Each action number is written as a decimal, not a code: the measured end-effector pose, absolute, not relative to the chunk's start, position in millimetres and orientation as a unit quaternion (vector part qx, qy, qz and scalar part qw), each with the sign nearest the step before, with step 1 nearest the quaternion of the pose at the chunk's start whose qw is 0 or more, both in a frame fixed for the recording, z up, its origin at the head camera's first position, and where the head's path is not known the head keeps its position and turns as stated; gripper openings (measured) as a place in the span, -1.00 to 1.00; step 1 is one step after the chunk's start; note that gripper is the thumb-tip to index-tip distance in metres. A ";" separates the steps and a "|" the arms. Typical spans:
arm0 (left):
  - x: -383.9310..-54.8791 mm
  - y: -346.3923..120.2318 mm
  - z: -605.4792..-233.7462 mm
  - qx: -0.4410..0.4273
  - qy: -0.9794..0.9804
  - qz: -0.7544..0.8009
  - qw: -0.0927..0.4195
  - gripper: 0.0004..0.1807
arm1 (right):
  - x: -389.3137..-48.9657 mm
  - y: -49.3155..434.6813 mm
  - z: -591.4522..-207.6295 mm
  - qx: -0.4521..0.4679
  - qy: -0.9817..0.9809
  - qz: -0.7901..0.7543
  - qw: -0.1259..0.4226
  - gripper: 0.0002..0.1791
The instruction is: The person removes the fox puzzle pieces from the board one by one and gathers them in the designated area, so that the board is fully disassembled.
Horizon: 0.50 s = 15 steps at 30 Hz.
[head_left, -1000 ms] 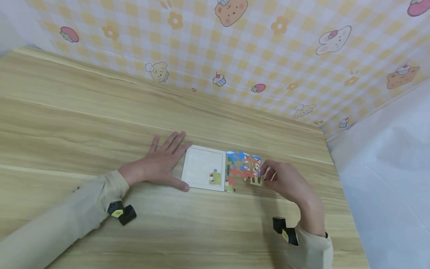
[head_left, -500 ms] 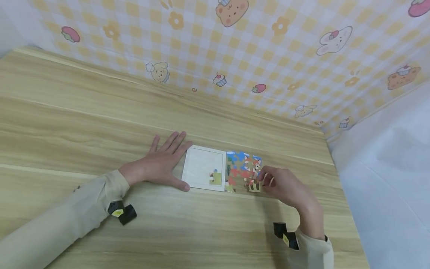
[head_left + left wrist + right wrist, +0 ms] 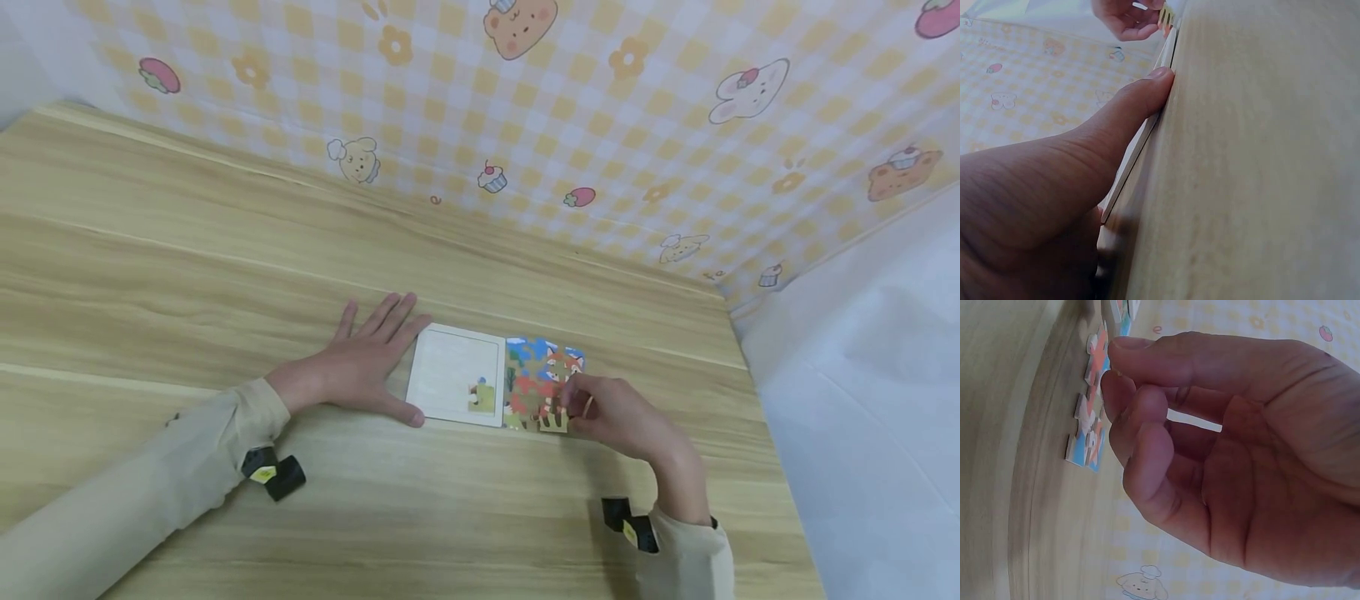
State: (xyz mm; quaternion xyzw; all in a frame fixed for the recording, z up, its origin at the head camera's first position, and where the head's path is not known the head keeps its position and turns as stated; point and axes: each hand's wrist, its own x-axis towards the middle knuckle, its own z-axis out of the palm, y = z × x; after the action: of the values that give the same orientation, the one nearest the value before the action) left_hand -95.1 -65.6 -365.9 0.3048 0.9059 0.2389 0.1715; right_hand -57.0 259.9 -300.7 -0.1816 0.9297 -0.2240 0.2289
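My left hand (image 3: 356, 367) lies with spread fingers along the left side of a white square puzzle tray (image 3: 446, 367), its index fingertip and thumb at the tray's corners. In the left wrist view the thumb (image 3: 1129, 103) rests against the tray's edge. One green puzzle piece (image 3: 483, 398) sits in the tray's near right corner. My right hand (image 3: 618, 417) pinches a puzzle piece (image 3: 554, 422) with brown legs on a yellowish ground, tilted up at the near side of the loose pieces. Curled fingers (image 3: 1150, 450) hide that piece in the right wrist view.
Several loose puzzle pieces (image 3: 531, 375), blue, red and fox-printed, lie close together against the tray's right side. All rest on a wood-grain table (image 3: 450, 517). A yellow checked cloth (image 3: 450, 108) with cartoon prints rises behind the table's far edge.
My right hand has moved left and slightly toward me, carrying the pinched puzzle piece along the near side of the loose pieces. The left hand and tray have stayed put.
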 end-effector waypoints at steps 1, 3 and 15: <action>-95.0 -65.6 -365.9 0.305 0.906 0.239 0.172 0.33 | -57.3 259.8 -301.2 -0.182 0.929 -0.225 0.229 -0.78; -94.9 -65.7 -365.9 0.304 0.906 0.239 0.172 0.33 | -57.5 259.7 -302.3 -0.181 0.928 -0.229 0.231 -0.77; -94.9 -65.6 -365.2 0.303 0.905 0.241 0.174 0.33 | -58.6 257.3 -308.0 -0.176 0.927 -0.227 0.241 -0.77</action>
State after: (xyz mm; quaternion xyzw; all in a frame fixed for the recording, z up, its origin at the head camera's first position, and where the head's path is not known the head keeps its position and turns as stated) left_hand -94.9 -65.6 -365.2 0.3025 0.9054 0.2415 0.1744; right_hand -58.6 257.3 -308.0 -0.1763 0.9270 -0.2269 0.2412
